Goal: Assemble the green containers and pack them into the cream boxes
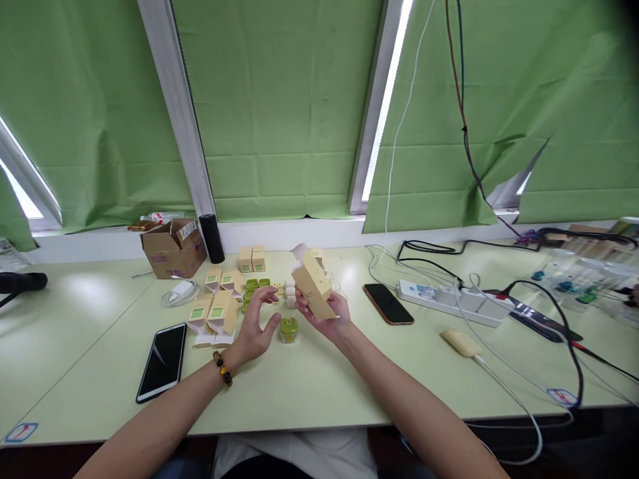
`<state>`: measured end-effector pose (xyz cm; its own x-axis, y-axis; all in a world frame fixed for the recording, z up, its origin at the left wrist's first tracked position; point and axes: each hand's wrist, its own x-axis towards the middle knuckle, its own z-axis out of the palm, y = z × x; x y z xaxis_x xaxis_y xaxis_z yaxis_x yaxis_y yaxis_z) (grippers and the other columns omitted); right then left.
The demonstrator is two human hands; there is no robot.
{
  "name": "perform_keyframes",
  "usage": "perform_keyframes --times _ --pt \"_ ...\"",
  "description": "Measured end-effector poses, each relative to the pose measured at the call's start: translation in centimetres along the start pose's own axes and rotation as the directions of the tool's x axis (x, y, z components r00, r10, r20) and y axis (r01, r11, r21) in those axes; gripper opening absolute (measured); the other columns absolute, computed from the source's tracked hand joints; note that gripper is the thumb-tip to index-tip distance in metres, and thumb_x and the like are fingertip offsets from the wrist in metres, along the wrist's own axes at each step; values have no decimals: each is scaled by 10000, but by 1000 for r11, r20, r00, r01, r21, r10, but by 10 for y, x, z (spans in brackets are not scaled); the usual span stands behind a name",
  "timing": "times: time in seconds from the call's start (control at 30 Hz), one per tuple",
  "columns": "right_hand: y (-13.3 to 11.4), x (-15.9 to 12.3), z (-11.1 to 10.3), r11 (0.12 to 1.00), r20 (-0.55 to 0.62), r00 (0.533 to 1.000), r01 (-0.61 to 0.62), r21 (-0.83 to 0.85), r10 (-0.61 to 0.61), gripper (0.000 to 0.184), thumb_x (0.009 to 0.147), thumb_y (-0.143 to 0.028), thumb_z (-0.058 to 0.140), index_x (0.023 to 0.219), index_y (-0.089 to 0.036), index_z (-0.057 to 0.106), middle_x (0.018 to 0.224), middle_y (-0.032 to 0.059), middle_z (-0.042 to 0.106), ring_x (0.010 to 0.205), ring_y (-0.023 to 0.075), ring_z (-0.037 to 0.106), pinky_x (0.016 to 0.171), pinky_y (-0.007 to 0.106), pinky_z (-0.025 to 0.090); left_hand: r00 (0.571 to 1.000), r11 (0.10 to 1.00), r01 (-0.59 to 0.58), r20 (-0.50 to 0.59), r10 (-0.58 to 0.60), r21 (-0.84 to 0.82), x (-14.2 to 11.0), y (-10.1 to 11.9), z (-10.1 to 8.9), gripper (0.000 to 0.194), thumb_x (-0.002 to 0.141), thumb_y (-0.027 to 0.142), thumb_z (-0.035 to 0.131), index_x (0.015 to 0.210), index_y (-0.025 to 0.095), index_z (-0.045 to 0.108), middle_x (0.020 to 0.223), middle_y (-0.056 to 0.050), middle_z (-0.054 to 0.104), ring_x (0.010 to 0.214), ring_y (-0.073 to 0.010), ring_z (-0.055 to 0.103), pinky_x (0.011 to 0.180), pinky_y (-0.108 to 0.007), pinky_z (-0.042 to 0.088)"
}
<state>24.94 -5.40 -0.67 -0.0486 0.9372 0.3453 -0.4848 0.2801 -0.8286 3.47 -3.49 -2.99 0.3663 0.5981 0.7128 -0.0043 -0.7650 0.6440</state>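
My right hand is wrapped round a small cream cardboard box, tilted in the air with its flaps standing out. To its left, my left hand hangs over the table with fingers and thumb apart, holding nothing. Between the hands sits a small clear container with a green lid. Past my left fingers are several green-lidded pieces and some small pale pinkish pieces, partly hidden by the hands. Open cream boxes with green windows stand left of my left hand.
Phones lie at left and right. A power strip with tangled cables and a pale yellow charger-like block are on the right. A brown carton, a black cylinder and two closed cream boxes stand at the back.
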Motion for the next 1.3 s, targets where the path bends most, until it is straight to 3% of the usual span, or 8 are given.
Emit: perform_keyframes --times 0.13,0.23,0.37,0.47,0.6,0.83,1.1,1.3 --pt "5 -2 2 999 -85 996 40 -16 -42 419 926 -469 634 1284 -265 559 1113 104 747 898 280 730 749 456 622 998 997 28 -52 -32 -72 1 1 1 467 998 343 666 1431 258 512 1390 -141 561 1193 -273 594 1084 -483 475" --pt "14 -4 3 942 -61 970 212 -259 -235 574 877 -431 761 1374 -302 504 1216 88 704 1087 274 707 947 472 611 996 991 39 -75 -49 -126 1 -2 3 535 974 349 707 1446 260 472 1425 -148 546 1240 -279 595 1092 -480 481" --pt "19 -11 7 572 125 840 461 -679 -529 574 945 -298 703 1478 -316 489 1398 128 600 1334 316 586 1140 553 515 989 990 57 -128 -73 -128 -2 -12 5 581 945 332 741 1440 281 441 1437 -134 532 1333 -284 566 1152 -488 457" --pt "17 -17 9 272 395 729 611 -744 -558 593 980 -173 588 1536 -330 453 1440 145 566 1396 340 547 1161 602 498 980 998 -11 -199 -2 -64 -4 -19 3 574 891 310 793 1379 272 493 1394 -133 561 1345 -307 561 1168 -522 442" --pt "15 -18 8 151 536 622 721 -676 -570 633 977 -100 518 1549 -343 396 1523 153 498 1499 350 473 1197 669 452 960 973 -228 -158 229 27 -3 -23 -5 702 795 257 872 1381 305 489 1406 -136 581 1327 -332 581 1111 -555 477" --pt "14 -17 4 159 536 609 734 -660 -585 554 998 -160 505 1514 -330 394 1521 142 533 1524 356 453 1217 711 397 926 918 -362 -50 374 159 -4 -19 -10 532 855 259 819 1301 333 538 1483 -135 558 1388 -353 553 1142 -635 438" --pt "21 -20 20 769 181 919 392 -504 -350 540 1077 -456 526 1508 -353 216 1417 132 576 1155 250 670 957 451 584 946 939 -316 -31 323 135 4 -1 -7 404 1022 271 595 1414 292 497 1577 -165 464 1531 -357 409 1179 -643 421" --pt "20 -18 20 806 185 958 286 -518 -222 347 1106 -503 443 1394 -347 327 1351 80 557 1079 194 622 964 385 525 971 930 -232 12 238 285 7 -1 -13 387 1069 205 461 1431 279 578 1633 -161 362 1444 -303 485 1161 -558 470"
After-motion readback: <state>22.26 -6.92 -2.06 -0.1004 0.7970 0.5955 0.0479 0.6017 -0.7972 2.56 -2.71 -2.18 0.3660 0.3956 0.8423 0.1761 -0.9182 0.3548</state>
